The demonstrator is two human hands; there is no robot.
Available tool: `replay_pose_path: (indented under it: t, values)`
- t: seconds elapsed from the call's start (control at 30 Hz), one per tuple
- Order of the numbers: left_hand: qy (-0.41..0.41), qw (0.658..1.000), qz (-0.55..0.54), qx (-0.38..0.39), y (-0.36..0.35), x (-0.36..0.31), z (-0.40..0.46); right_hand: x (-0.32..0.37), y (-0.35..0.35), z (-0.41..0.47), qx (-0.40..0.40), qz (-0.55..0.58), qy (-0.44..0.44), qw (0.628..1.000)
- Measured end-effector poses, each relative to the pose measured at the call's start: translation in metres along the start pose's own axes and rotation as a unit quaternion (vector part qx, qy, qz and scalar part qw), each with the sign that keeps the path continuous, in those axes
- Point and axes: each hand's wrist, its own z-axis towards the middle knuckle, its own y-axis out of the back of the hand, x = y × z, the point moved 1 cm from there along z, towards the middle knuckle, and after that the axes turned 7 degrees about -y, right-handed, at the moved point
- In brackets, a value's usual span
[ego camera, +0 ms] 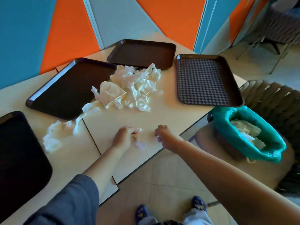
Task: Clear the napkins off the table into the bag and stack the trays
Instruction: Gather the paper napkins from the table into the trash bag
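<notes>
My left hand (123,136) is closed around a crumpled white napkin (139,142) near the table's front edge. My right hand (163,134) sits just to its right, fingers curled on a small scrap of napkin. A big heap of crumpled napkins (138,88) lies mid-table, and a smaller heap (53,137) lies to the left. Several dark brown trays rest flat and apart: a far one (142,51), a checkered one (206,80) at right, one at left (69,88), and one at the near left edge (21,153). A green bag (248,133) holding napkins stands on a chair to the right.
The beige table (162,114) ends just in front of my hands. A woven chair (276,101) stands behind the bag. Orange and blue wall panels (69,30) rise behind the table. Tiled floor and my shoes (198,203) show below.
</notes>
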Motion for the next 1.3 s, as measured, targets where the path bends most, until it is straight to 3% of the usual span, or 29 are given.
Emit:
replay_pose_path:
  t: [0.2, 0.4, 0.5, 0.67, 0.8, 0.97, 1.3]
  values:
    - [-0.083, 0.996, -0.037, 0.001, -0.036, -0.087, 0.057, -0.094, 0.056, -0.052, -0.103, 0.093, -0.046, 0.989]
    - [-0.138, 0.988, -0.060, 0.012, -0.093, -0.203, 0.112, -0.228, 0.094, -0.107, -0.169, 0.052, -0.201, 0.964]
    - [-0.134, 0.985, -0.108, 0.030, -0.128, -0.255, 0.133, -0.289, 0.101, -0.140, -0.197, 0.015, -0.263, 0.944]
    - [-0.087, 0.985, -0.147, 0.030, -0.176, -0.324, 0.160, -0.358, 0.109, -0.171, -0.252, 0.086, -0.329, 0.906]
    - [-0.075, 0.981, -0.175, 0.038, -0.204, -0.360, 0.175, -0.385, 0.108, -0.183, -0.239, 0.141, -0.355, 0.893]
    - [-0.064, 0.979, -0.186, 0.050, -0.231, -0.382, 0.189, -0.406, 0.098, -0.189, -0.142, 0.143, -0.353, 0.914]
    - [-0.082, 0.976, -0.156, 0.125, -0.259, -0.392, 0.198, -0.421, 0.091, -0.213, -0.147, 0.157, -0.386, 0.897]
